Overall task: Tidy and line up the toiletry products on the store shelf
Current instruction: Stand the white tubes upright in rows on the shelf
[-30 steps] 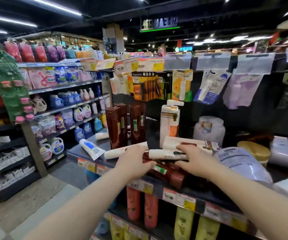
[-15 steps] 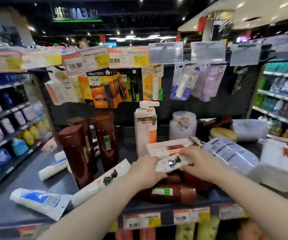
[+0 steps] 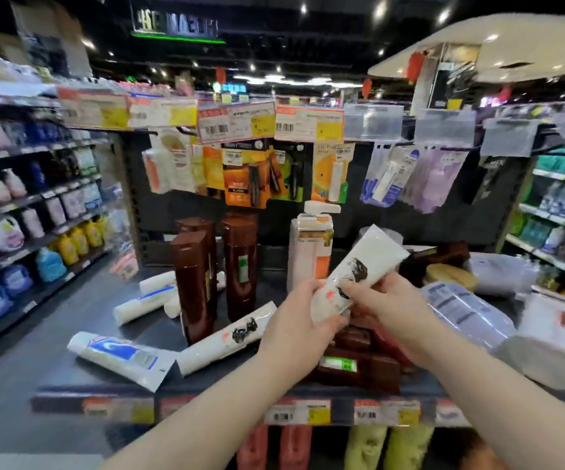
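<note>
Both hands hold one white tube (image 3: 359, 269) tilted up above the dark shelf (image 3: 70, 334). My left hand (image 3: 299, 320) grips its lower end; my right hand (image 3: 386, 300) pinches its middle. A matching white tube (image 3: 227, 337) lies flat to the left, beside a blue-and-white tube (image 3: 121, 357). Three brown bottles (image 3: 196, 283) stand upright behind them. More brown bottles (image 3: 355, 364) lie on their sides under my hands. A white pump bottle (image 3: 311, 245) stands at the back centre.
White tubes (image 3: 145, 300) lie at the back left. A clear refill pouch (image 3: 464, 310) and a white pack (image 3: 545, 347) sit right. Hanging product cards (image 3: 247, 174) dangle above the shelf. Price tags (image 3: 308, 412) line the front edge. Other aisles flank both sides.
The white tube has been lifted off the pile and tilted upright between both hands. The camera has moved closer and slightly right.
</note>
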Tool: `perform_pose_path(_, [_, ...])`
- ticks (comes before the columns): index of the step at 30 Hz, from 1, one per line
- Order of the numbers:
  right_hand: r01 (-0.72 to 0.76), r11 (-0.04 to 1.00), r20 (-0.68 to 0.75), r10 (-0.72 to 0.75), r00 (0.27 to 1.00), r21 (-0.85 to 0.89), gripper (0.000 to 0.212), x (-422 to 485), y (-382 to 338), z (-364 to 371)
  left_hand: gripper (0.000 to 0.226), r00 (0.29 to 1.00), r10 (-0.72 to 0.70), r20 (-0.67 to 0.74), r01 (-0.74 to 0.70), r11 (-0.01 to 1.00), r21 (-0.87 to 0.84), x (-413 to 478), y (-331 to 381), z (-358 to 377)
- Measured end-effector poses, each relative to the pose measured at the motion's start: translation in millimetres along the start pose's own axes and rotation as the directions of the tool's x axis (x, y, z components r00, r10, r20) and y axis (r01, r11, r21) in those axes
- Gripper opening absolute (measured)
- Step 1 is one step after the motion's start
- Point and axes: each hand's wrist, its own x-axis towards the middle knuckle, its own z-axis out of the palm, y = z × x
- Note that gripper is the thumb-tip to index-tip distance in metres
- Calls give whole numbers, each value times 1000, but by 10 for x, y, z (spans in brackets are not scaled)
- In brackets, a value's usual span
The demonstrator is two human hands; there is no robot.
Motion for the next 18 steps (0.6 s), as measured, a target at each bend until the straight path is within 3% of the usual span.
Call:
perform_pose_path(8, [103, 993, 163, -112, 980, 63, 17, -228, 5, 473, 39, 993, -47, -113, 49, 999, 16, -539, -49, -366])
perform_pose_path(12, [136, 990, 144, -139, 980, 35, 16, -342, 96, 713, 60, 989, -65, -132, 86, 983, 162, -777, -261, -692])
perform_pose_path(15, [200, 977, 154, -186, 970, -79, 21, -370, 7, 824, 36, 976, -47, -211, 110, 948, 298, -842, -450, -1078])
perform_pose_path(18, [235, 968, 162, -219, 962, -85, 23, -354, -96, 959, 33, 981, -93, -172, 171, 835, 524, -777, -700, -1526])
